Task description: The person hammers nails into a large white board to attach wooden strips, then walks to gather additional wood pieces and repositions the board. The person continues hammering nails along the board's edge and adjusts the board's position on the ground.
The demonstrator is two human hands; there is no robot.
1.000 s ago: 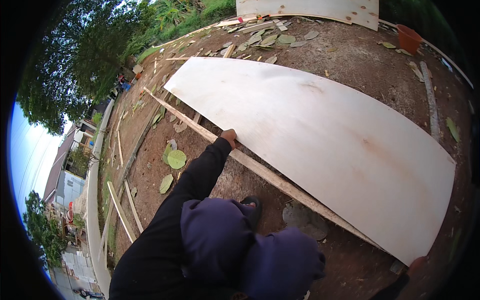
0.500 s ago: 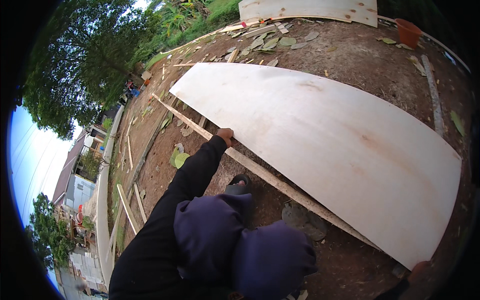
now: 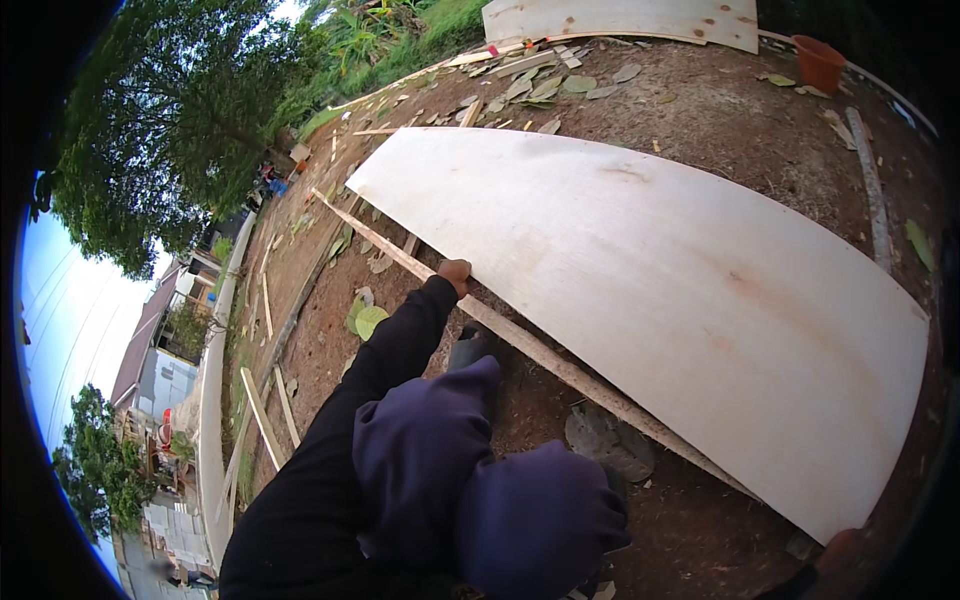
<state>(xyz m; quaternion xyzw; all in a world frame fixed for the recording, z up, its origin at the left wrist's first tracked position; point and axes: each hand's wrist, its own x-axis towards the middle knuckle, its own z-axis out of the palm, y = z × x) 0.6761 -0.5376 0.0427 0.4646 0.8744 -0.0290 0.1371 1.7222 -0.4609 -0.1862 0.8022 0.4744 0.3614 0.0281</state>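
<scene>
A large pale plywood sheet [image 3: 650, 280] stretches from the middle of the view to the right, over bare soil. On its near edge my left hand [image 3: 455, 277] is closed, with the fingers curled over the rim. My right hand [image 3: 842, 552] is at the sheet's near right corner, dim against the dark rim of the picture; it appears to grip the edge, its fingers mostly hidden. Along the near side of the sheet runs a long, narrow wooden strip [image 3: 560, 372], passing just under my left wrist.
Leaves and wood offcuts litter the ground, with loose battens [image 3: 262, 418] at the left. Another plywood sheet [image 3: 620, 20] stands at the back, near an orange bucket [image 3: 818, 65]. A rough pole [image 3: 868, 190] lies at the far right. Beside my legs is a flat stone-like piece [image 3: 608, 440].
The view has shifted slightly, and my foot has moved partly behind my knee and the strip. Both hands keep their places on the plywood sheet.
</scene>
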